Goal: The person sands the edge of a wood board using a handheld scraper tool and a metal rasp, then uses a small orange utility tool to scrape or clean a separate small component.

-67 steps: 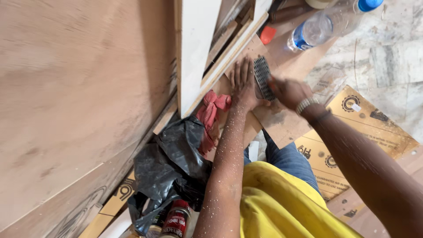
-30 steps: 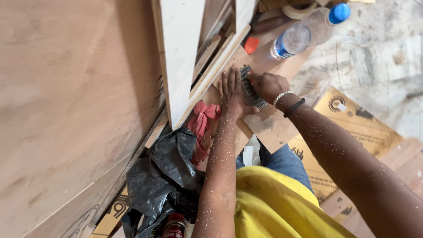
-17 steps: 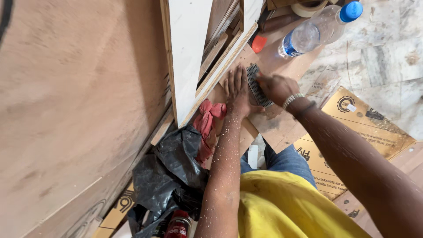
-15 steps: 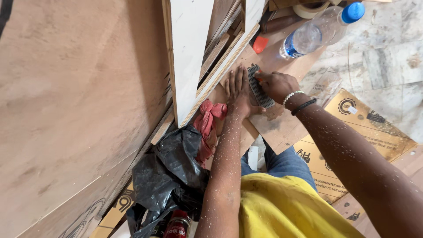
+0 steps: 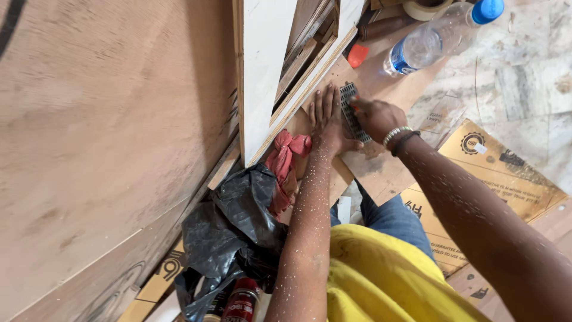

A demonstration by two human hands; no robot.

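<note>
A person in a yellow shirt [image 5: 381, 280] and blue jeans [image 5: 393, 217] is looking straight down at their own two hands, which are working low over a brown board [image 5: 381, 167] lying on the floor. The left hand [image 5: 328, 116] is lying flat with its fingers spread, pressing down on the board right beside the edge of a white-faced panel [image 5: 265, 71] that is standing upright. The right hand [image 5: 375, 116], wearing a pale beaded bracelet and a dark band at the wrist, is curling closed around a grey metal rasp [image 5: 351, 110] with a perforated face; the rasp is sitting between the two hands, touching the left hand's outer fingers. Both forearms are dusted with pale sawdust specks. Just beside the left wrist, a crumpled red cloth [image 5: 283, 164] is resting against the foot of the white panel, and below it a black plastic bag [image 5: 229, 232] is bunching up. A clear plastic water bottle [image 5: 429, 42] with a blue cap is lying well above the hands, near a small orange-red piece [image 5: 357, 55]. Printed cardboard sheets [image 5: 488, 173] are spreading under the right arm. A large plywood sheet [image 5: 107, 131] is filling the left side.
</note>
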